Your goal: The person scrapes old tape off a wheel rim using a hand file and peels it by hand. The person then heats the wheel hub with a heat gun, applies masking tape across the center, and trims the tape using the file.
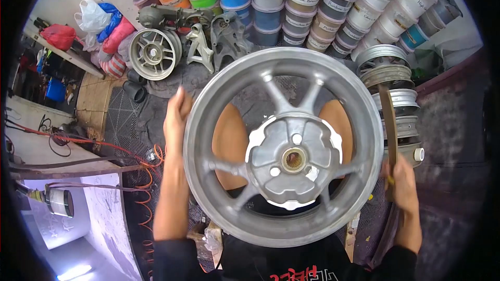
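A bare grey alloy wheel [286, 234] is held up facing me, its spokes running to a hub with a splined centre hole. White patches show round the edge of the hub. My left hand [177, 119] grips the rim at its left side, thumb up and the other fingers hidden behind. At the right side of the rim, my right hand [402, 182] is closed round a long, flat brown strip [388, 119], which stands upright just beside the wheel. Motion blur hides its exact kind.
Labelled tubs [304, 0] stand stacked along the back. Another wheel [153, 54] and metal castings [200, 47] lie at the back left; stacked rims [396, 96] stand at the right. An orange coiled hose [147, 192] hangs at the left.
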A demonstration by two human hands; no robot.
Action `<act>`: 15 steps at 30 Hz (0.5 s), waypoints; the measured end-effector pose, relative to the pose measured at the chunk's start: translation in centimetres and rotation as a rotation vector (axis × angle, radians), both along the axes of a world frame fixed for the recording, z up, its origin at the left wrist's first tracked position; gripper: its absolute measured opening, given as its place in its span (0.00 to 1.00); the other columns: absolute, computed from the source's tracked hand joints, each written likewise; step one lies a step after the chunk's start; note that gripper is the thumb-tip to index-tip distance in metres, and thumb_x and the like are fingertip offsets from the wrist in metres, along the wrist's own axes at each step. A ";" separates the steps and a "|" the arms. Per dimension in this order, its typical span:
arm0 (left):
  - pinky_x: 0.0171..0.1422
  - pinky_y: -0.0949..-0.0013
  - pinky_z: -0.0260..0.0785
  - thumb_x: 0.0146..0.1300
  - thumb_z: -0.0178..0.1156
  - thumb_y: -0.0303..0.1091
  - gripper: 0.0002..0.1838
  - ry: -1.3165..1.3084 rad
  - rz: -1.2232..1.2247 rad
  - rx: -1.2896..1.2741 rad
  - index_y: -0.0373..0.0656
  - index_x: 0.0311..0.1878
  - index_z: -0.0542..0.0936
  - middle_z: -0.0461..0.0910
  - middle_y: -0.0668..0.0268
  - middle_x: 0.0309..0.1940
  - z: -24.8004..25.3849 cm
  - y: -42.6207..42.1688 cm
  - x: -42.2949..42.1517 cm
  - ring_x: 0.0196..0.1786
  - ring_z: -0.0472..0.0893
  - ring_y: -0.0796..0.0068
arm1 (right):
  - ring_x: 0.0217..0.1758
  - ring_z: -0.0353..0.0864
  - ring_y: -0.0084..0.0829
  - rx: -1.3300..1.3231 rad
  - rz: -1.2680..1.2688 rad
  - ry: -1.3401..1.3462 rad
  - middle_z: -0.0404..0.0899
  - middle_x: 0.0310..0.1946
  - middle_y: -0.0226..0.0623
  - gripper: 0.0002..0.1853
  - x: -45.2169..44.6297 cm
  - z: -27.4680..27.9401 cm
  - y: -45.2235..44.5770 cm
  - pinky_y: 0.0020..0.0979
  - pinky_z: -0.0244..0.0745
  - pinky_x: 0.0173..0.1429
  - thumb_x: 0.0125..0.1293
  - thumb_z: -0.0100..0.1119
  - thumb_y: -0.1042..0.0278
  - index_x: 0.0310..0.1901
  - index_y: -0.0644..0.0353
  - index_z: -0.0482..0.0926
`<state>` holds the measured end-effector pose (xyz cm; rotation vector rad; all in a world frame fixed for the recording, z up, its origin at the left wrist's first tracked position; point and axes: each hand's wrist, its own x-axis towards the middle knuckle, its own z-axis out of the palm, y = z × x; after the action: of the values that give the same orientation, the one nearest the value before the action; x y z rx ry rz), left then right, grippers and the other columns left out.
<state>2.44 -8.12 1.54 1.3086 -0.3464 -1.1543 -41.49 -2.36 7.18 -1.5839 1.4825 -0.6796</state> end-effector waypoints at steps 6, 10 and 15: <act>0.25 0.76 0.47 0.76 0.48 0.57 0.28 0.126 -0.487 -0.328 0.54 0.22 0.57 0.53 0.76 0.18 -2.4 -8.5 -0.6 0.20 0.53 0.84 | 0.20 0.75 0.24 0.061 0.018 -0.090 0.79 0.20 0.39 0.37 0.9 -2.8 8.0 0.27 0.67 0.25 0.73 0.39 0.30 0.34 0.66 0.73; 0.24 0.78 0.46 0.78 0.43 0.59 0.27 0.020 -0.407 -0.323 0.52 0.25 0.59 0.57 0.76 0.21 -3.5 -8.8 -2.4 0.19 0.54 0.85 | 0.21 0.76 0.33 -0.029 0.084 0.113 0.79 0.22 0.42 0.30 0.9 -3.0 8.7 0.32 0.67 0.28 0.75 0.46 0.41 0.33 0.66 0.73; 0.22 0.79 0.48 0.78 0.50 0.50 0.20 0.050 -0.246 -0.483 0.48 0.30 0.66 0.60 0.75 0.17 -1.4 -6.1 -1.3 0.18 0.56 0.87 | 0.20 0.69 0.38 -0.554 0.317 0.680 0.66 0.20 0.36 0.25 -0.8 -0.6 6.2 0.38 0.61 0.26 0.63 0.62 0.43 0.36 0.64 0.78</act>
<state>1.14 -14.20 0.14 0.8277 -0.7165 -1.2098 -42.34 3.89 6.57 -2.6009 1.5104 -0.3916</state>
